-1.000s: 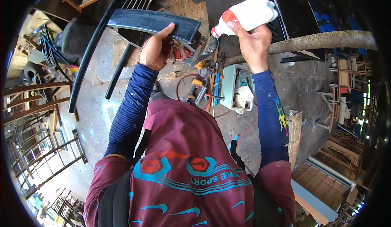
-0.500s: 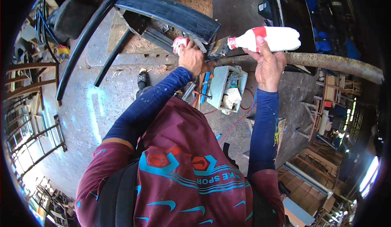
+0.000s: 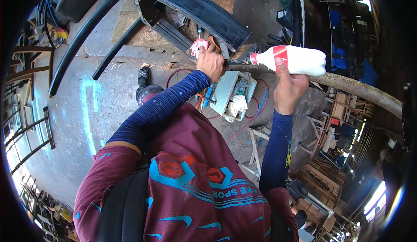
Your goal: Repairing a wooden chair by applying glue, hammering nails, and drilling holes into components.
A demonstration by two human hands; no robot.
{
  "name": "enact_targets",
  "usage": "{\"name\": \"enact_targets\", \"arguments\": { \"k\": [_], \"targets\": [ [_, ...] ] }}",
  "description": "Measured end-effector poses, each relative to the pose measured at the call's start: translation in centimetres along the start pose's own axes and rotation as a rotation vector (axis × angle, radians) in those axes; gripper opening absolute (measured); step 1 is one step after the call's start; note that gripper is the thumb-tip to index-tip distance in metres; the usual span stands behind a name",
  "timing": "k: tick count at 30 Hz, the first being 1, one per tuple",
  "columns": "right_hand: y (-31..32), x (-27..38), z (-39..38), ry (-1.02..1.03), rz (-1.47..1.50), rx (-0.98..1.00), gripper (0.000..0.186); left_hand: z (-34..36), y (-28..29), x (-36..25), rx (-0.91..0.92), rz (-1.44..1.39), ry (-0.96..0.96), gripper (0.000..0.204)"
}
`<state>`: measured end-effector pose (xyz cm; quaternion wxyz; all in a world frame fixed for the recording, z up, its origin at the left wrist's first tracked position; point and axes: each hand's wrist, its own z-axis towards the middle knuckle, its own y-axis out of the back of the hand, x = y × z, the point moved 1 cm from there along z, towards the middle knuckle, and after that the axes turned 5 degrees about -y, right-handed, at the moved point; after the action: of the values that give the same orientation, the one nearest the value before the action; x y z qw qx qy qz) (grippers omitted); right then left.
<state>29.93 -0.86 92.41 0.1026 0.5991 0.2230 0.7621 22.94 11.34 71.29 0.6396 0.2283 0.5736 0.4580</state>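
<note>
Step in hand, as I judge it: pos. of bottle and cloth at workpiece. R hand [image 3: 290, 87] grips white bottle [image 3: 304, 61], fingers under, thumb on near side; bottle lies approx. horiz., red-capped neck twd. L, just beside end of black wooden frame [image 3: 195, 14]; contact unclear. L hand [image 3: 210, 64] closed on crumpled red-and-white cloth [image 3: 199, 46] (prob. fabric), below frame's upper rail. Toolbox [image 3: 222, 95] sits on floor betw. forearms. Next move, I judge, calls for steady R wrist, controlled bottle tilt, L fingers clear of frame edge.
</note>
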Motion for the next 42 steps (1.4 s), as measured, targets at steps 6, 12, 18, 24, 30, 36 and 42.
{"name": "enact_targets", "arguments": {
  "k": [6,12,18,24,30,36,42],
  "targets": [
    [-0.5,0.8,-1.4,0.152,-0.076,0.039,0.036,0.2,-0.3,0.3,-0.061,0.006,-0.051,0.041],
    [-0.6,1.5,0.6,0.192,-0.303,0.049,0.031,0.2,-0.8,0.2,0.001,0.032,-0.029,0.041],
    [-0.9,2.4,0.0,0.161,-0.156,0.141,0.035,0.1,-0.6,0.3,-0.002,-0.013,0.003,0.043],
    [-1.2,0.8,2.9,0.226,-0.080,0.044,0.027,0.2,-0.1,0.1,0.102,0.065,0.008,0.041],
    [-1.1,0.3,3.9,0.291,-0.116,0.059,0.023,0.7,0.6,-0.1,0.220,0.000,0.067,0.045],
    [0.0,-0.3,3.8,0.409,-0.243,0.036,0.026,0.9,0.9,-0.2,-0.121,-0.009,-0.060,0.039],
    [1.4,-1.9,4.7,0.075,0.391,0.003,0.030,0.8,-0.4,0.4,0.086,0.128,-0.052,0.061]
  ]
}}
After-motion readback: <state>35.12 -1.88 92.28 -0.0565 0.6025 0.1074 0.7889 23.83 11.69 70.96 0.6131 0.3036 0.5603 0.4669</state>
